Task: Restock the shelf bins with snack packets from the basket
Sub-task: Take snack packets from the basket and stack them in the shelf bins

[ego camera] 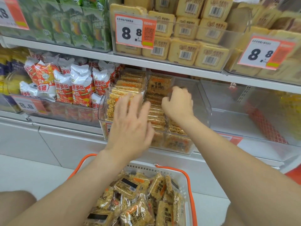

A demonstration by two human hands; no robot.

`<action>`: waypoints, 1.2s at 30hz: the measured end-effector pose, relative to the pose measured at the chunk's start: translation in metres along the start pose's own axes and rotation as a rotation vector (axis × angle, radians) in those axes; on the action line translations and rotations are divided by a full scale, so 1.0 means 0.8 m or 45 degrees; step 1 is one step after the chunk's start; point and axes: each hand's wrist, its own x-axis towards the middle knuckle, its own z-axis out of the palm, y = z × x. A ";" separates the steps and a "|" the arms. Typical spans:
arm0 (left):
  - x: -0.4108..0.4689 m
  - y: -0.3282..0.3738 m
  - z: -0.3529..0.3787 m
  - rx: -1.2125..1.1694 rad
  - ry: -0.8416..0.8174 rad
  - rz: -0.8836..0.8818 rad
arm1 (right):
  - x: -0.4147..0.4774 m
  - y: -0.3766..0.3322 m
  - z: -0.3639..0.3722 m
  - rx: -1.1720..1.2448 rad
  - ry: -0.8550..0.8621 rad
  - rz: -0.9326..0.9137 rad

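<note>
Nearest: basket (189, 190), heaped with loose snack packets (130, 186) lying at all angles. Above it the left hand (130, 123) hovers at the front-left of the clear bin (202, 101), fingers spread wide, holding nothing. The right hand (178, 105) is deeper in the bin, fingers curled down on the filed rows (156, 115) (blurred, cannot tell if they pinch 1). Rows run front to back. The next pickup probably lies below and behind both hands, and the left hand looks nearer.

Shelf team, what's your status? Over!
Left hand open over golden rice-crisp packets in clear plastic bin. Right hand curled there, grip unclear. White orange-rimmed basket holds more. Nothing blocking.
</note>
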 end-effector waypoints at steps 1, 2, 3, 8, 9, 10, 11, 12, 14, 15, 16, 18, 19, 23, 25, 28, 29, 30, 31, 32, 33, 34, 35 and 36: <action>-0.001 -0.007 -0.001 0.045 -0.041 -0.085 | -0.013 0.000 -0.005 0.010 -0.018 -0.100; -0.003 -0.016 0.000 0.071 -0.098 -0.122 | -0.026 0.000 -0.009 0.012 -0.045 -0.184; -0.003 -0.024 0.002 0.079 -0.153 -0.122 | -0.036 -0.001 -0.010 0.004 -0.081 -0.244; 0.000 -0.041 0.004 0.073 -0.239 -0.086 | -0.070 -0.004 -0.007 -0.134 -0.314 -0.368; 0.001 -0.042 0.005 0.055 -0.252 -0.085 | -0.076 -0.004 -0.007 -0.176 -0.317 -0.393; 0.000 -0.042 0.005 0.025 -0.263 -0.086 | -0.081 -0.003 -0.007 -0.203 -0.303 -0.415; -0.002 -0.042 0.004 -0.009 -0.262 -0.089 | -0.085 -0.003 -0.009 -0.214 -0.283 -0.424; -0.005 -0.042 0.003 -0.038 -0.249 -0.088 | -0.090 -0.003 -0.011 -0.219 -0.261 -0.431; -0.015 -0.037 0.000 -0.049 -0.159 -0.038 | -0.098 -0.009 -0.019 -0.260 -0.201 -0.491; -0.019 -0.033 -0.005 -0.041 -0.088 0.016 | -0.103 -0.014 -0.025 -0.288 -0.169 -0.537; -0.024 -0.028 -0.010 -0.043 0.007 0.087 | -0.109 -0.020 -0.032 -0.301 -0.145 -0.579; -0.039 -0.021 -0.015 -0.045 0.267 0.215 | -0.123 -0.032 -0.048 -0.298 -0.170 -0.603; -0.050 -0.020 -0.012 -0.056 0.327 0.242 | -0.131 -0.037 -0.055 -0.297 -0.227 -0.600; -0.097 -0.015 0.015 -0.100 -0.259 0.136 | -0.169 -0.043 -0.067 -0.380 -0.590 -0.669; -0.114 -0.009 0.037 0.009 -0.786 0.141 | -0.190 -0.036 -0.063 -0.469 -0.713 -0.665; -0.141 0.009 0.065 -0.026 -1.294 0.307 | -0.217 -0.022 -0.054 -0.615 -0.882 -0.642; -0.153 0.016 0.075 -0.011 -1.381 0.358 | -0.222 -0.018 -0.052 -0.661 -0.933 -0.622; -0.166 0.023 0.085 0.028 -1.425 0.422 | -0.226 -0.014 -0.051 -0.691 -0.981 -0.593; -0.179 0.030 0.096 0.082 -1.438 0.500 | -0.228 -0.011 -0.049 -0.702 -1.027 -0.559; -0.192 0.038 0.108 0.131 -1.435 0.561 | -0.228 -0.008 -0.048 -0.697 -1.067 -0.528; -0.204 0.045 0.116 0.177 -1.446 0.580 | -0.228 -0.007 -0.047 -0.686 -1.095 -0.509; -0.215 0.050 0.124 0.253 -1.470 0.589 | -0.227 -0.006 -0.046 -0.676 -1.114 -0.497; -0.224 0.054 0.130 0.351 -1.486 0.618 | -0.227 -0.005 -0.044 -0.671 -1.128 -0.490; -0.232 0.059 0.134 0.456 -1.480 0.662 | -0.226 -0.006 -0.043 -0.668 -1.140 -0.489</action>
